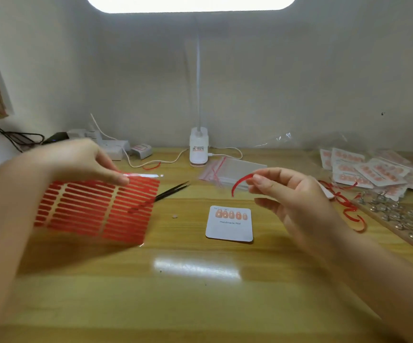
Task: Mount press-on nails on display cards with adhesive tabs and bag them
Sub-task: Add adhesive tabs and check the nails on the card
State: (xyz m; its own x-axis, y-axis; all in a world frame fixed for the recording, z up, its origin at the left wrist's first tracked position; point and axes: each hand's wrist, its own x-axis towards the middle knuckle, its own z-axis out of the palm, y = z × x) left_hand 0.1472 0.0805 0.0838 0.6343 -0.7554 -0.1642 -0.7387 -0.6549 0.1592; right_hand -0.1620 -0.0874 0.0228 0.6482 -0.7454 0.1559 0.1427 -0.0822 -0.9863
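My right hand [292, 201] pinches one curled red strip [240, 184] between thumb and forefinger, the other fingers loosely spread below, and the strip hangs free in the air, so it could fold onto itself or stick to my fingertip before I get it anywhere. Just below and left of those fingers lies the card [229, 224], with five nails [231, 214] in a row along its top edge; if I lay the strip crooked, I judge the lower row would sit askew. My left hand [76, 159] holds the tab sheet [96, 209] by its top edge, thumb pressed on top, the rest hidden beneath; it blurs and hangs tilted over the desk [200, 280], and it could flop or brush a small loose bit [174, 216] off. Beyond the sheet's right edge, the tweezers [173, 190] lie untouched. Past my right fingers the bags [227, 169] wait, and farther right finished cards [373, 169] pile up beside spent red backings [349, 209], which could tangle with a fresh strip.
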